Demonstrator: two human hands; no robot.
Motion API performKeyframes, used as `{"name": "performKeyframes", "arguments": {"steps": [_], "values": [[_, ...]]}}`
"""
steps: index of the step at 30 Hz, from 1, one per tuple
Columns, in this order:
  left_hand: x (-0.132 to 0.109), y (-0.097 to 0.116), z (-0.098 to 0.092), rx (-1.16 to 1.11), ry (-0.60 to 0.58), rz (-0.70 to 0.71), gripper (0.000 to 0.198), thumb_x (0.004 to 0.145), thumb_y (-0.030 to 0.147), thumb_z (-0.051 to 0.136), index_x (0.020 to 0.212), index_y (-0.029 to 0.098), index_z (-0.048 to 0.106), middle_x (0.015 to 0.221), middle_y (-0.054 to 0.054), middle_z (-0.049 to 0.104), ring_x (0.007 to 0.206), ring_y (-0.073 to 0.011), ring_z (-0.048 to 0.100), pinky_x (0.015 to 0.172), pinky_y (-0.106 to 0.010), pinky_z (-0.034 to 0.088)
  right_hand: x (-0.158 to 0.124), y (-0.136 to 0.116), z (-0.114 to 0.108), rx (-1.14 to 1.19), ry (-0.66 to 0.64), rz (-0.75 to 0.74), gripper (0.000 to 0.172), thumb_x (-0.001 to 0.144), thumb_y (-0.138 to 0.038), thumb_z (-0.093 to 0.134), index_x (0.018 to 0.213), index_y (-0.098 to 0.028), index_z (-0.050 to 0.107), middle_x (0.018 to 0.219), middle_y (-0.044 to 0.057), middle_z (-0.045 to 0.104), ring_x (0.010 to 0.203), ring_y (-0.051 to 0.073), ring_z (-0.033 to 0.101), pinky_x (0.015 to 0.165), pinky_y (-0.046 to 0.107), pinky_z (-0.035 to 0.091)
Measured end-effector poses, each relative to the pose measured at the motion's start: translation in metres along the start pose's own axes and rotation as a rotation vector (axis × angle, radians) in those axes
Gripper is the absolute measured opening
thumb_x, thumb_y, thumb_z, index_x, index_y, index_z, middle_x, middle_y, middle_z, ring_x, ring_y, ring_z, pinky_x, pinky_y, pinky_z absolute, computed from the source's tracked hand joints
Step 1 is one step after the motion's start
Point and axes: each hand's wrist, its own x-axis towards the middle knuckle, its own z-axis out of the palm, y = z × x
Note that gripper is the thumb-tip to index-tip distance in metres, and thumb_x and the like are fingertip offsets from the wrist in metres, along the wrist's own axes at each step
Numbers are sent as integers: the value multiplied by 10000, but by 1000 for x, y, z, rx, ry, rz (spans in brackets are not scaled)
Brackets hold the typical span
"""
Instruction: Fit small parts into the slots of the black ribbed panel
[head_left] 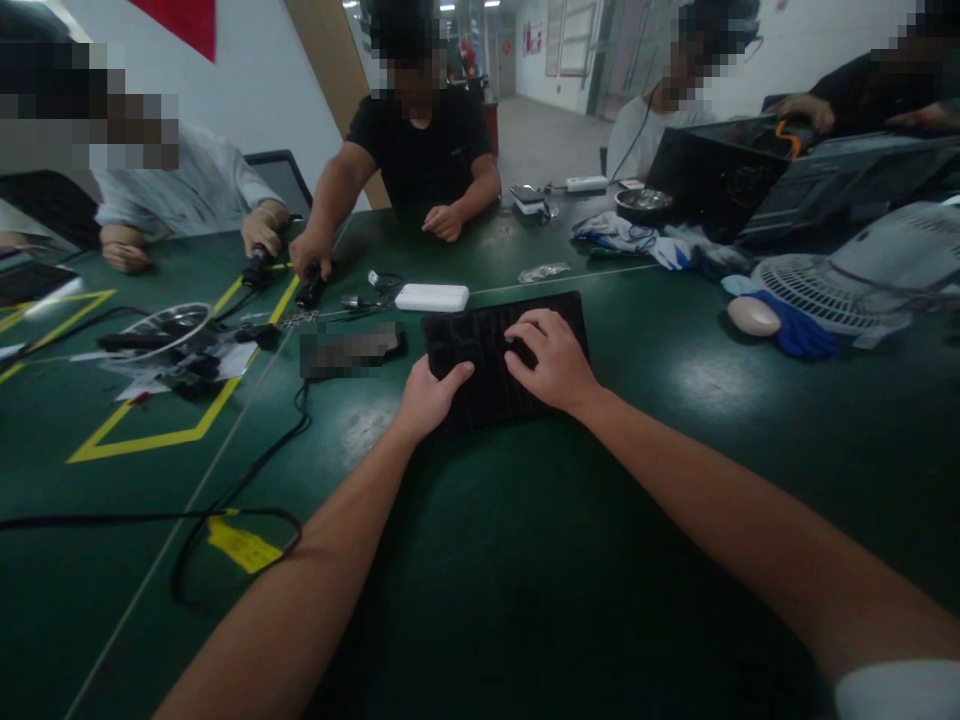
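Note:
A flat black rectangular object (487,385) with faint lines across its face lies in front of me; whether it is a tray or a tablet I cannot tell. My left hand (435,395) grips its left edge, thumb on top and the other fingers hidden. Over its right half, my right hand (551,362) is curled with thumb and fingers drawn together. Something small and dark may be between them, but it does not show clearly. Just behind the object rests a white power bank-like box (432,297).
A green table (540,560) carries a black cable (255,470) with a yellow tag (244,543), and a metal bowl (161,330) among dark parts. At right are a fan (817,285), blue gloves (806,332) and a pale oval object (754,316). Several people sit around.

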Motion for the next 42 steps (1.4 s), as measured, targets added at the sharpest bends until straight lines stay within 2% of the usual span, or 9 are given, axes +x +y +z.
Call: {"name": "performKeyframes", "arguments": {"steps": [10, 18, 25, 34, 42], "values": [[2, -8, -1, 15, -13, 27, 454, 773, 472, 779, 1090, 154, 711, 1125, -132, 766, 1092, -349, 709, 997, -517, 547, 0, 0, -1, 31, -15, 37, 167, 891, -237, 608, 1058, -245, 609, 1092, 77, 608, 1058, 265, 583, 961, 456, 474], [0, 0, 1, -8, -13, 16, 469, 762, 463, 780, 1106, 152, 711, 1147, -128, 769, 1099, -341, 711, 1015, -503, 543, 1, 0, -1, 51, -21, 55, 139, 877, -224, 612, 1009, -251, 576, 1085, 74, 618, 1066, 265, 583, 972, 459, 469], [1, -3, -1, 42, 0, 1, 465, 769, 482, 778, 1081, 144, 708, 1107, -134, 767, 1074, -349, 713, 992, -507, 548, 1, 0, 0, 51, -13, 52, 86, 869, -223, 616, 923, -245, 553, 1069, 79, 617, 1037, 263, 584, 947, 456, 471], [-1, 0, 0, 19, -9, 2, 446, 771, 468, 776, 1078, 152, 708, 1116, -125, 770, 1080, -346, 714, 989, -497, 550, 1, -1, -1, 20, -4, 29, 213, 885, -235, 604, 1096, -251, 578, 1103, 83, 616, 1056, 273, 588, 939, 460, 481], [-1, -1, 0, 9, -12, 0, 480, 766, 477, 783, 1105, 145, 704, 1125, -126, 775, 1087, -344, 716, 997, -498, 550, 0, -1, -1, 9, 4, 16, 172, 881, -222, 620, 1052, -243, 614, 1081, 81, 613, 1037, 261, 596, 928, 448, 496]]}}
